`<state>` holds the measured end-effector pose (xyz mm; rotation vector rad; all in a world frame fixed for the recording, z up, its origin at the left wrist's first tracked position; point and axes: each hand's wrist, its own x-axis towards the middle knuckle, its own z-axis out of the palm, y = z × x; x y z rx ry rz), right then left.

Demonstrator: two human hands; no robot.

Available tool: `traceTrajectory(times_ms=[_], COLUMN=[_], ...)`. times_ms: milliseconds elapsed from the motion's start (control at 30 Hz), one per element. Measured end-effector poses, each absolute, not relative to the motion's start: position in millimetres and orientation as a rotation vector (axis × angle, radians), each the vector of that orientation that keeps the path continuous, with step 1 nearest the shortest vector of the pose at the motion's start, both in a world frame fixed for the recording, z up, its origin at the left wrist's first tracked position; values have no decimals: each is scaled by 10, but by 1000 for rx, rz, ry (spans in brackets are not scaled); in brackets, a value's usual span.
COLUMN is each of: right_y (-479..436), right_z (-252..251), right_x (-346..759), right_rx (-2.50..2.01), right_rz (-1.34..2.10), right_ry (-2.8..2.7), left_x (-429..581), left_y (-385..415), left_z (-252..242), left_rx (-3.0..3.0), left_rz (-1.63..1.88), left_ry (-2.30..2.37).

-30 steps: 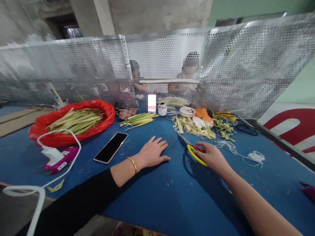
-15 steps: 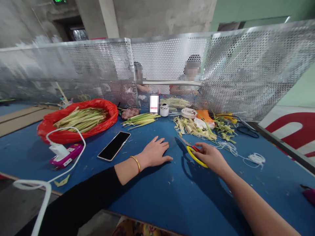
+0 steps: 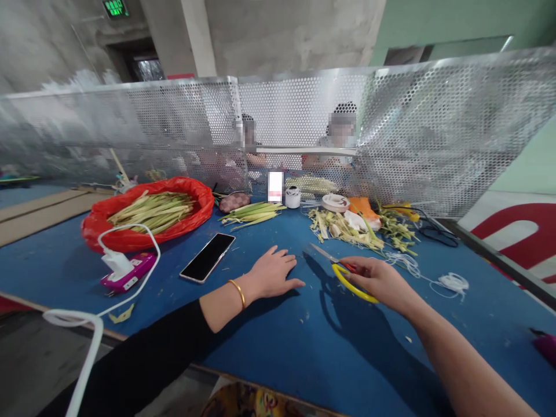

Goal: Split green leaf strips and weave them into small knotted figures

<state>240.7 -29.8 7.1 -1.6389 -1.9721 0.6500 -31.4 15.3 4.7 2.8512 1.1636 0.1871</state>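
Note:
My left hand lies palm down on the blue table, fingers spread, holding nothing. A gold bangle circles its wrist. A pair of scissors with yellow handles is in my right hand, raised a little above the table, its blades pointing to the far left. To the left of my left hand lies a black-screened phone. Beyond my right hand is a heap of pale green husk scraps. A small bunch of green-yellow husk strips lies farther back, past my left hand.
At left stands a red plastic bag full of long strips, with a purple power bank and white cable before it. Farther back are a white jar and a tape roll. White string lies at right. Two people sit behind a perforated metal screen.
My right hand has shifted slightly right with the scissors, and their blades show more clearly. My left hand stays flat on the table. The view has tilted slightly.

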Motion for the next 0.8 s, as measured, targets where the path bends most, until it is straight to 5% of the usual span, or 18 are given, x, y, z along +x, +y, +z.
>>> traceTrajectory(times_ms=[167,333,800], right_y=[-429,-402,-425], right_z=[147,0,-32], right_x=[2271,2097,2180], right_rx=[-1510,-1722,-1819], right_rz=[708,278,267], right_ry=[-2195,-2251,-2248], left_x=[-434,-440,-483], left_y=[153,173,170], left_z=[44,43,101], left_rx=[2478,2135,1981], left_rz=[636,895,1051], left_ry=[1387,1561,1603])
